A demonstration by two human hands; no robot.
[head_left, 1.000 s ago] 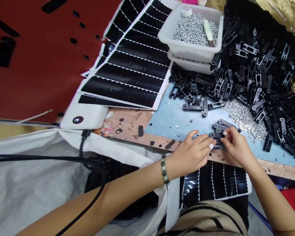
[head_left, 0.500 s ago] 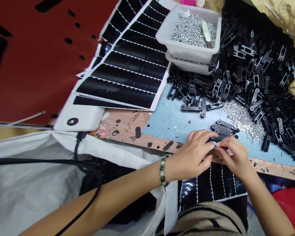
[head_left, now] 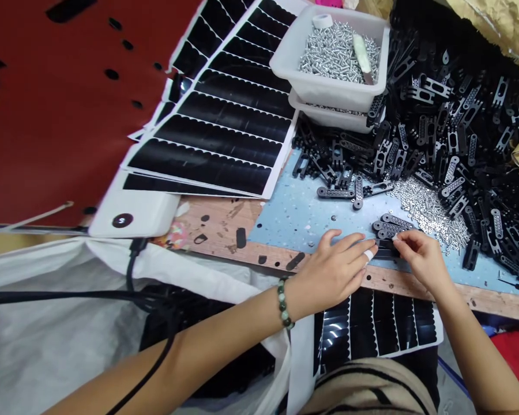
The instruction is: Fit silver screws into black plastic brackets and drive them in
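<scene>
My left hand (head_left: 335,268) lies palm down at the table's front edge, its fingers stretched out. A white tape wrap (head_left: 368,255) circles one finger, and the fingertips reach the left end of several dark flat strips (head_left: 384,249). At the strips' right end, my right hand (head_left: 421,259) pinches thumb and forefinger together. A bit of white shows at its fingertip; what lies in the pinch is too small to make out. Just behind the strips is a small group of black perforated plastic links (head_left: 391,223).
A white tub (head_left: 328,89) of screws stands on another at the back. Black plastic parts (head_left: 436,127) heap at the right beside loose small metal pieces (head_left: 424,202). Black sticker sheets (head_left: 225,121) lie left, near a white device (head_left: 134,216). Another sheet (head_left: 384,323) rests below the table edge.
My hands have moved apart from the white tape they were pinching together. The right hand has shifted up to the strips' right end; the left fingers have straightened.
</scene>
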